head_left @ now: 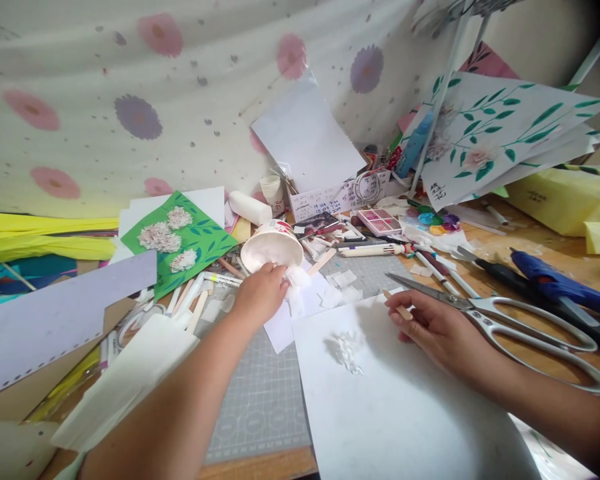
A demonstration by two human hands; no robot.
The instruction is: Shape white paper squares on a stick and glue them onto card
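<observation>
My left hand (pixel 259 293) reaches forward over the grey cutting mat (pixel 265 393), its fingers closed on a bit of crumpled white tissue (pixel 296 277) just below a tipped paper cup (pixel 271 245). My right hand (pixel 437 329) rests on the upper right edge of a white sheet (pixel 405 413) and pinches a thin wooden stick (pixel 398 304). A small cluster of white tissue bits (pixel 347 349) lies on the sheet between the hands.
Large scissors (pixel 500 313) lie right of my right hand, with a blue glue gun (pixel 560 285) beyond. A green card with tissue flowers (pixel 180 240), pens, paper scraps, a paint palette (pixel 379 221) and painted leaf sheets (pixel 500 127) crowd the back.
</observation>
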